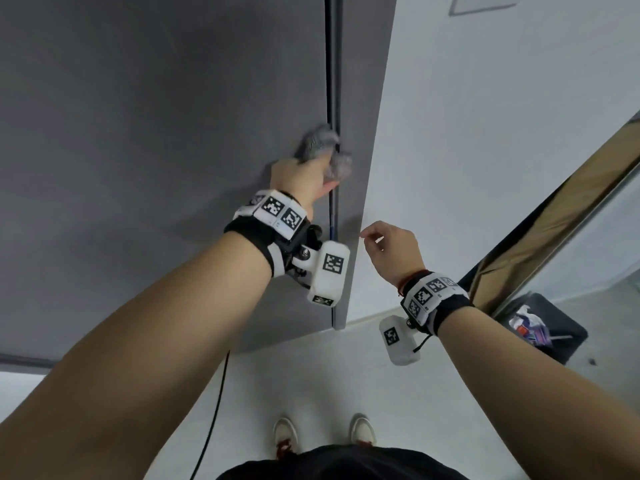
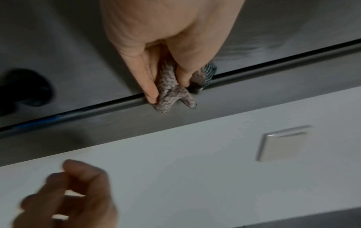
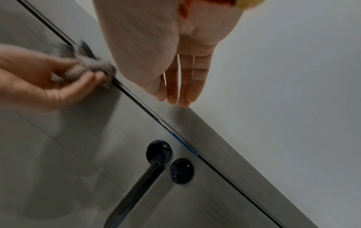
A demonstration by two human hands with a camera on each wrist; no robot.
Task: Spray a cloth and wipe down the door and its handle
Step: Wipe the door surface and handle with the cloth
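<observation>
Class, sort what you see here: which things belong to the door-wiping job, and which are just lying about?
Part of the job:
- cloth, gripped in the left hand
- door
- door handle
- spray bottle, lying on a dark stool

Just there:
- wall switch
- black cable on the floor
- right hand, holding nothing

cloth (image 1: 323,147) on door (image 1: 156,150) edge, handle (image 3: 136,183) below, wall (image 1: 485,133) right

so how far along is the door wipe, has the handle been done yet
Spraying looks done: the spray bottle lies aside on a dark stool. In hand: the left hand grips the cloth against the door edge by the frame gap. The right hand is free. The black handle is untouched right now; whether it's been wiped is unclear.
</observation>
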